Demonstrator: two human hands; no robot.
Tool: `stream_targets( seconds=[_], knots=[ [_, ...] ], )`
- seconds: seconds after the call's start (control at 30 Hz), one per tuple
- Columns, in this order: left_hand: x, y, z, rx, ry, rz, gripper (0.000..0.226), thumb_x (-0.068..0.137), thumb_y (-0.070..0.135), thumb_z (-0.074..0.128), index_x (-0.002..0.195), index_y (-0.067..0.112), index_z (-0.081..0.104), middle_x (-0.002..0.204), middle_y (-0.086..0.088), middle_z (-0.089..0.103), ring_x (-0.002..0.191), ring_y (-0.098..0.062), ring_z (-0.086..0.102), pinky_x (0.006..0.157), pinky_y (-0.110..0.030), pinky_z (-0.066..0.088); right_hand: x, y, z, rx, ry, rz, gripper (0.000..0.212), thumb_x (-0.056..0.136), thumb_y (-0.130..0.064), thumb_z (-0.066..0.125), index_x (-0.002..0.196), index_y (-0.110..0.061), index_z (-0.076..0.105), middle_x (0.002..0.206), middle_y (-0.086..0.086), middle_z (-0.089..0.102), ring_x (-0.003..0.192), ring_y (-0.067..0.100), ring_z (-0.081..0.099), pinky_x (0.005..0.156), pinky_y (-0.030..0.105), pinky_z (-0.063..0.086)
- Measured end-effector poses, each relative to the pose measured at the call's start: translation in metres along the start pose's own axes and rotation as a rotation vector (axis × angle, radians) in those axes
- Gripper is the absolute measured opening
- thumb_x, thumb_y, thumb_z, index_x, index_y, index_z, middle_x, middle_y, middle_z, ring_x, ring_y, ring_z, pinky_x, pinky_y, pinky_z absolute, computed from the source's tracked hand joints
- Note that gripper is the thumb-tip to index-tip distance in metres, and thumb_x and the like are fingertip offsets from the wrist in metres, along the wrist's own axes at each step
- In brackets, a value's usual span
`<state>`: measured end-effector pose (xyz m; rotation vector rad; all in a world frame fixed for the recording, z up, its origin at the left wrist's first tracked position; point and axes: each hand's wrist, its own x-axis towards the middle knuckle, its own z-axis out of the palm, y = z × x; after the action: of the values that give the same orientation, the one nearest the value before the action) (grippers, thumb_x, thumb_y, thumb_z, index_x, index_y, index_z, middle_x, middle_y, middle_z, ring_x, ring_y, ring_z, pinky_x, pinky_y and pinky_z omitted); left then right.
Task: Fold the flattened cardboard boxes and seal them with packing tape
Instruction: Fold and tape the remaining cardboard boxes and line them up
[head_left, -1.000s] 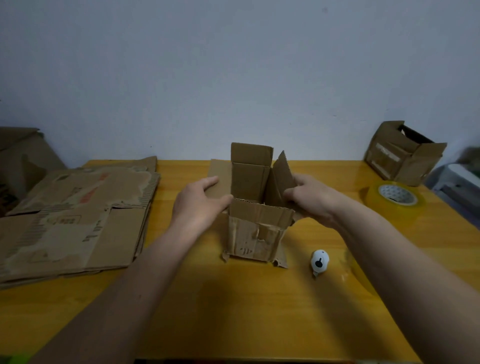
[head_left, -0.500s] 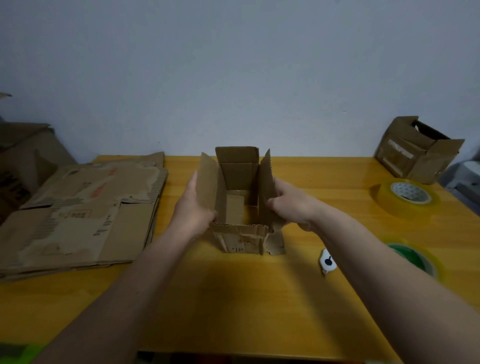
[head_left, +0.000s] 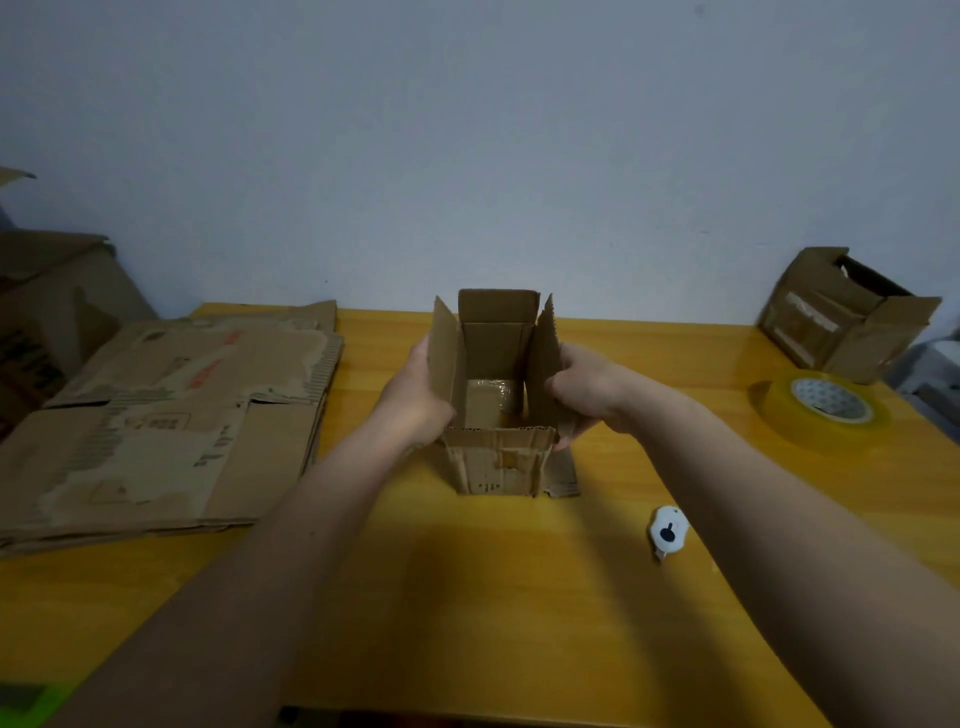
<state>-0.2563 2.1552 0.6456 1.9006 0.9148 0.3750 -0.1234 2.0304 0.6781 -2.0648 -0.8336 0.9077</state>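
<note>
Two side flaps now stand upright on the small worn brown cardboard box (head_left: 497, 415), where a second ago they leaned out and half covered the opening; we can look straight down inside and see shiny tape across its floor, so we judge the bottom already sealed and the top as the part left to close. It sits upright near the middle of the glossy yellow wooden table (head_left: 467, 597), with its far flap raised and its near flap folded down outward over the front wall.

Our left hand (head_left: 415, 400) presses against the outside of the left flap, thumb hooked over the near corner, and our right hand (head_left: 582, 395) grips the right flap with its fingers curled around the edge. Both are clamped on the cardboard, one on each side.

Just beside the box on the near right lies a small white tape cutter with a black spot (head_left: 667, 531). Farther right, well apart, rests a roll of clear yellowish packing tape (head_left: 821, 413), and behind it a second brown cardboard box with open flaps (head_left: 847, 317) stands at the table's corner. On the left lies a stack of flattened brown cardboard boxes (head_left: 166, 415), not yet folded.
</note>
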Motion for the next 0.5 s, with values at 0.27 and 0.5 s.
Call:
stream_targets(
  seconds=[0.27,0.5],
  knots=[
    [0.031,0.009,-0.004,-0.121,-0.063,-0.094,0.078,0.092,-0.007,0.050,0.150,0.037,0.021,0.099,-0.002,0.058,0.072,-0.024,0.067,0.055,-0.033,0.059,0.023,0.003,-0.010,0.087,0.058,0.028,0.027,0.096,0.001,0.031,0.092,-0.017,0.051,0.089,0.016,0.065,0.072,0.032,0.069,0.059,0.038,0.059],
    [0.000,-0.006,-0.004,-0.154,-0.109,-0.058,0.096,0.086,-0.004,0.065,0.153,0.038,0.011,0.122,0.001,0.051,0.083,-0.013,0.058,0.061,-0.031,0.057,-0.006,0.013,-0.015,0.090,-0.120,0.010,0.027,0.098,0.003,0.032,0.100,-0.019,0.048,0.096,0.013,0.063,0.073,0.028,0.071,0.060,0.037,0.060]
  ],
)
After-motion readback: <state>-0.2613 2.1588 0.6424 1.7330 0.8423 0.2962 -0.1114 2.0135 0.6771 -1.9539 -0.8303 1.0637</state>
